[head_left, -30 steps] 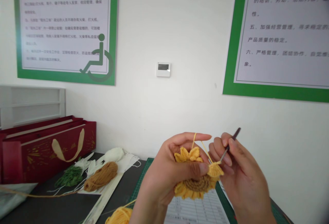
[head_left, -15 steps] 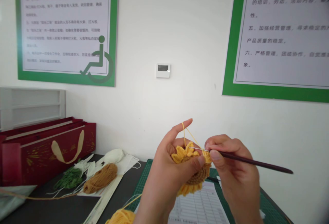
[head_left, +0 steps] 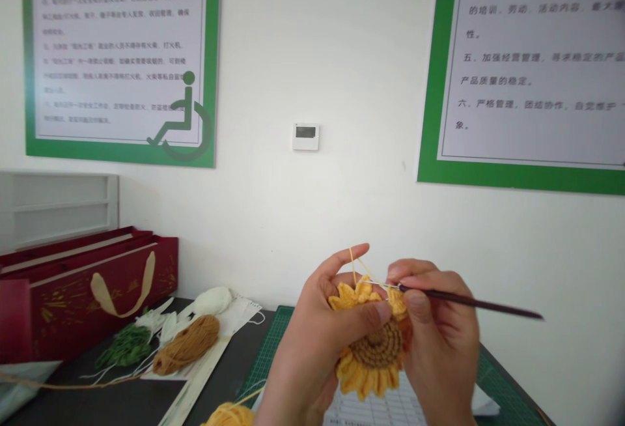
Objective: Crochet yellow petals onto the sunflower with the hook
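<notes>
My left hand (head_left: 322,322) pinches a crocheted sunflower (head_left: 377,346) with a brown round centre and yellow petals. Over its raised index finger runs a strand of yellow yarn (head_left: 353,266) that drops to the petals. My right hand (head_left: 439,328) grips a crochet hook (head_left: 483,303) with a dark handle pointing right; its thin metal shaft reaches left to the upper petals, beside the yarn. The hook's very tip is hard to make out. At the bottom edge, partly cut off, lies a ball of yellow yarn (head_left: 228,415).
A green cutting mat (head_left: 266,341) and a printed sheet (head_left: 385,406) lie under my hands. To the left are brown yarn (head_left: 188,345), green yarn (head_left: 124,346), white yarn (head_left: 213,299) and a red gift bag (head_left: 97,302). Behind is a wall with green-framed posters (head_left: 215,87).
The sunflower has turned so that more of its brown centre and lower petals faces me. Both hands sit slightly lower in view, and the right hand has shifted a little left with the hook.
</notes>
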A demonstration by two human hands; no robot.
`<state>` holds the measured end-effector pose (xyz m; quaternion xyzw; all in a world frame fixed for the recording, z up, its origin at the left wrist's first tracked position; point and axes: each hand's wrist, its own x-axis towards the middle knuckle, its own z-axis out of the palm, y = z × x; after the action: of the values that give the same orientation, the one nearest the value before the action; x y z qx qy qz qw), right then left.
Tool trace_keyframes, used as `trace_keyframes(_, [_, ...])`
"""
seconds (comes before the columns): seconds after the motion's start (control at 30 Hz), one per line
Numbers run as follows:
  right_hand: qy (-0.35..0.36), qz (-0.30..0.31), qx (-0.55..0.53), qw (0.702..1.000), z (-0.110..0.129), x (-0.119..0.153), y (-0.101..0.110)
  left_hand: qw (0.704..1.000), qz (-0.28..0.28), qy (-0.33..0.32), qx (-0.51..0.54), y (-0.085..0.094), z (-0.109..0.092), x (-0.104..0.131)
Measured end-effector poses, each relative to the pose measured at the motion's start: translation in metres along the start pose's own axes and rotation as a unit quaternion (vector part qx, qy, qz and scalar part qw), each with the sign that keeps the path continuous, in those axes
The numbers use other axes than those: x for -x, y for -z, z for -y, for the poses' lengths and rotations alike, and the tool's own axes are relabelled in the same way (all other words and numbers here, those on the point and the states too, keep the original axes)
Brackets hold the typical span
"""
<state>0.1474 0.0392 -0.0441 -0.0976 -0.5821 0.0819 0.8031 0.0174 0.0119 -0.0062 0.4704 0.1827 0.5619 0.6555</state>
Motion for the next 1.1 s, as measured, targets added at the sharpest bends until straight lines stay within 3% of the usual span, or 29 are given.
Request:
trace_keyframes(0.1, [-0.160,0.056,-0.114,0.979,0.001,-0.003,-0.002,0.998,-0.019,-0.036,-0.041,0.001,-0.005,0.001])
trace_keyframes(0.2, [-0.197,0.058,-0.121,0.971,0.002,-0.007,0.005,0.998,-0.013,-0.030,-0.048,0.002,-0.006,0.003])
trace_keyframes(0.47, [-0.140,0.062,-0.040,0.987,0.001,-0.013,0.019,0.996,-0.008,-0.029,-0.080,0.006,-0.005,0.001])
trace_keyframes(0.83, [-0.077,0.144,-0.032,0.986,0.005,-0.020,0.033,0.996,0.008,-0.010,-0.083,0.008,-0.006,-0.001])
trace_keyframes(1.1, [0.030,0.194,0.019,0.980,0.014,-0.025,0.036,0.996,-0.001,-0.010,-0.086,0.009,-0.004,-0.002])
